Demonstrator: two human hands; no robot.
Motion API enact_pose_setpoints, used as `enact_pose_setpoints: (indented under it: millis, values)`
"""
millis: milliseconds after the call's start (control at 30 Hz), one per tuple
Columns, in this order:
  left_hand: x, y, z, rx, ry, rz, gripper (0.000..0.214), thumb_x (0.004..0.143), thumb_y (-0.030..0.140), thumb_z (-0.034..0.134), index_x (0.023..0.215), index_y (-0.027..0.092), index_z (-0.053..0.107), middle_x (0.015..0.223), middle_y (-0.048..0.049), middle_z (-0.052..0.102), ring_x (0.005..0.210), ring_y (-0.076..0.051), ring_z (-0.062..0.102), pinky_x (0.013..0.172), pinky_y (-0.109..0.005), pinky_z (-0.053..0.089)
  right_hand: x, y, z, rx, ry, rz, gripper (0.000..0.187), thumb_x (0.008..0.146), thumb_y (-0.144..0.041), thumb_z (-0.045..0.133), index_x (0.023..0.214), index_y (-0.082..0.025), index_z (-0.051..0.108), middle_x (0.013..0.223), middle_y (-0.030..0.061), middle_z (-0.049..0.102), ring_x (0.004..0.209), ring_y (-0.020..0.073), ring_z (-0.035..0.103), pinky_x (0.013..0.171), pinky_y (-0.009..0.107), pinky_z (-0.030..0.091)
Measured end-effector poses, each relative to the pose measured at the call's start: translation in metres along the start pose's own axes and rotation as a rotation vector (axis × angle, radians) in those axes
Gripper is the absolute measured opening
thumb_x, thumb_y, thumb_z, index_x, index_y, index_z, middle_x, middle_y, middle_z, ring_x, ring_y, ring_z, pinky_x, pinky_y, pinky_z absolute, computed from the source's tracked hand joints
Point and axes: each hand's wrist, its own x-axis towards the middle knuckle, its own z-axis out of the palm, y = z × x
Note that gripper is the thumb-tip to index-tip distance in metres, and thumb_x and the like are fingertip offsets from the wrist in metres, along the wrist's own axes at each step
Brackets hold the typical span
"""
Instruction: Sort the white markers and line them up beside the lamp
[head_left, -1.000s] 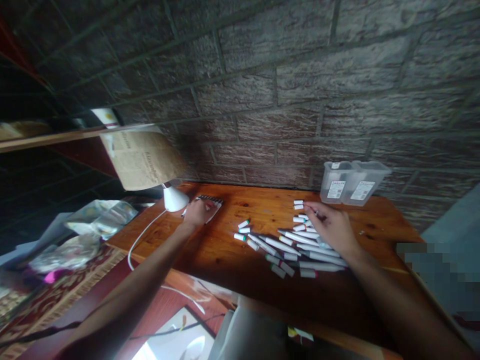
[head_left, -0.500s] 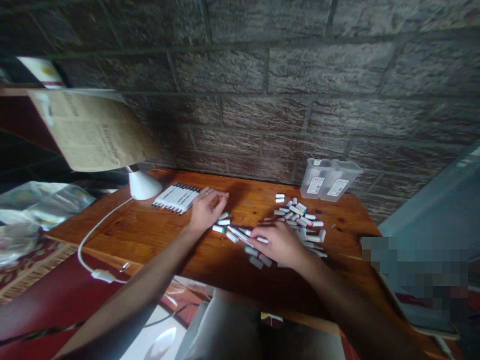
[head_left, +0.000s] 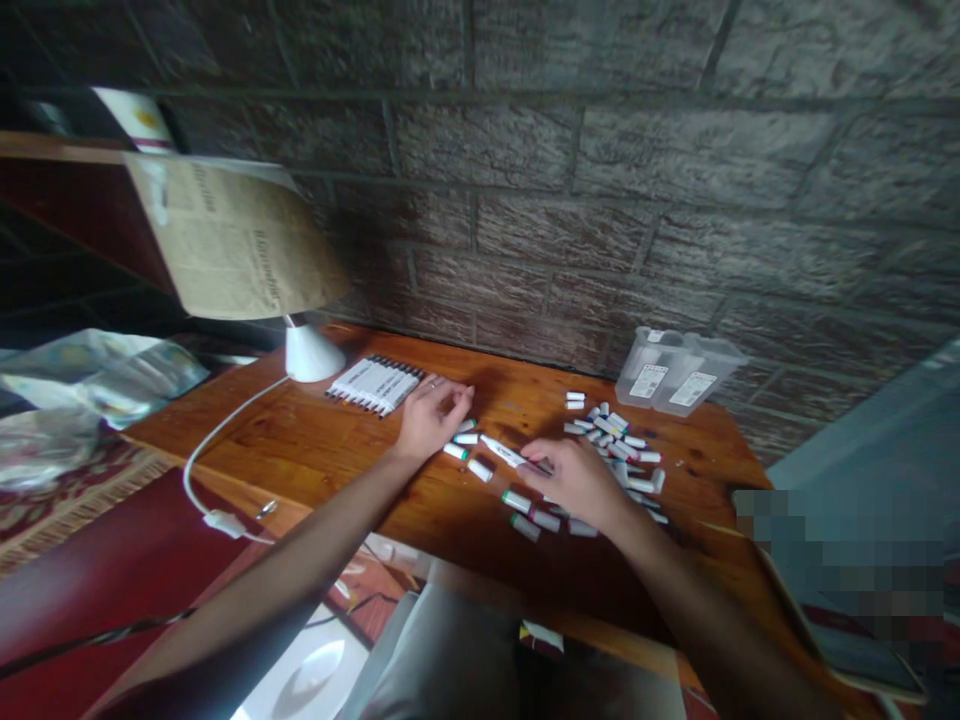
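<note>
My right hand (head_left: 574,480) is closed round a slim white marker (head_left: 501,450) with dark print. Its tip points left, over the middle of the wooden table; the rear end is hidden by my fingers. My left hand (head_left: 433,415) rests on the table with its fingers loosely bent, a gap beside the thumb and nothing visible in it. A neat row of white markers with black ends (head_left: 377,383) lies just left of that hand. Several short white marker caps, one a green-edged cap (head_left: 455,451), lie between my hands. More, like a green-ended cap (head_left: 516,501), lie below my right hand.
Beyond my right hand is a heap of caps and pen parts (head_left: 611,430). Two clear plastic containers (head_left: 679,375) stand against the brick wall (head_left: 555,240). On the left are a lamp (head_left: 311,355) and its white cable (head_left: 196,450). A person's blurred shape is at right.
The view has shifted, so the table sits further right. White pens that lay together beside my right hand now show as one marker in its fingers. My left hand stays by the marker row.
</note>
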Motion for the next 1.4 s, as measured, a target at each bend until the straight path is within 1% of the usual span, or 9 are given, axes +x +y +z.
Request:
enact_pose_setpoints:
  millis: [200,367,500,633,733,867,1100,1267,1400]
  values:
    - [-0.003,0.003,-0.005,-0.128,0.072,-0.053,0.03,0.085,0.042,0.058,0.066,0.02,0.067,0.063,-0.0041,0.062,0.066,-0.017,0.054,0.073,-0.03,0.045,0.003,0.026,-0.014,0.517,0.276,0.134,0.029,0.08,-0.041,0.065,0.096,-0.017,0.073,0.092,0.0073,0.076,0.083,0.021,0.07,0.075,0.032,0.054]
    - [0.0,0.043,0.002,-0.561,-0.276,-0.337,0.042,0.082,0.049,0.061,0.055,0.017,0.065,0.061,-0.0033,0.064,0.057,-0.013,0.053,0.055,-0.024,0.038,0.008,0.016,-0.003,0.535,0.479,0.105,0.026,0.081,-0.042,0.066,0.091,-0.019,0.072,0.09,0.0067,0.075,0.083,0.0209,0.07,0.076,0.032,0.055]
    - [0.004,0.073,0.015,-0.793,-0.395,-0.436,0.031,0.076,0.047,0.07,0.07,0.017,0.073,0.056,0.0005,0.057,0.05,-0.009,0.045,0.049,-0.022,0.031,0.006,0.006,0.002,0.392,0.514,0.065,0.02,0.082,-0.039,0.066,0.09,-0.023,0.074,0.081,0.0023,0.074,0.07,0.0167,0.065,0.067,0.028,0.052]
    - [0.014,0.071,0.023,-0.904,-0.36,-0.535,0.029,0.073,0.044,0.074,0.073,0.016,0.071,0.057,0.0019,0.054,0.048,-0.006,0.04,0.045,-0.02,0.026,0.003,0.007,-0.004,0.297,0.504,0.037,0.021,0.087,-0.039,0.061,0.095,-0.025,0.074,0.086,0.0018,0.074,0.074,0.0168,0.065,0.071,0.029,0.051]
    - [0.025,0.053,0.019,-0.904,-0.213,-0.504,0.027,0.074,0.042,0.074,0.076,0.016,0.069,0.061,0.0024,0.054,0.052,-0.007,0.043,0.048,-0.019,0.03,0.002,0.011,-0.008,0.182,0.456,-0.006,0.022,0.089,-0.039,0.059,0.098,-0.025,0.072,0.096,0.0033,0.074,0.087,0.0194,0.067,0.081,0.031,0.05]
    - [0.036,0.02,0.01,-0.916,-0.056,-0.476,0.031,0.075,0.043,0.072,0.068,0.015,0.06,0.061,0.0021,0.053,0.051,-0.006,0.042,0.047,-0.019,0.031,0.0,0.012,-0.002,-0.096,0.228,-0.085,0.017,0.087,-0.037,0.063,0.093,-0.024,0.073,0.09,0.0041,0.075,0.09,0.0223,0.063,0.085,0.033,0.046]
    - [0.032,0.006,0.013,-1.093,-0.073,-0.533,0.036,0.077,0.044,0.07,0.065,0.014,0.055,0.056,0.0035,0.048,0.047,-0.004,0.038,0.043,-0.018,0.026,0.002,0.006,0.012,-0.311,0.012,-0.073,0.012,0.088,-0.028,0.061,0.086,-0.024,0.072,0.085,0.0042,0.074,0.09,0.0225,0.06,0.082,0.033,0.043]
    - [0.028,0.01,0.015,-1.121,-0.097,-0.502,0.036,0.075,0.044,0.073,0.067,0.013,0.058,0.056,0.0026,0.053,0.045,-0.004,0.038,0.043,-0.018,0.025,0.004,0.007,0.01,-0.256,0.033,-0.121,0.012,0.087,-0.025,0.061,0.087,-0.024,0.072,0.083,0.0035,0.074,0.089,0.0219,0.061,0.078,0.031,0.045]
    - [0.026,0.008,0.011,-1.143,-0.119,-0.483,0.033,0.075,0.042,0.073,0.069,0.011,0.062,0.061,-0.0005,0.062,0.042,-0.003,0.037,0.042,-0.018,0.024,0.004,0.016,0.003,-0.023,0.216,-0.079,0.015,0.087,-0.029,0.06,0.093,-0.024,0.073,0.088,0.0029,0.075,0.087,0.0207,0.064,0.081,0.032,0.048]
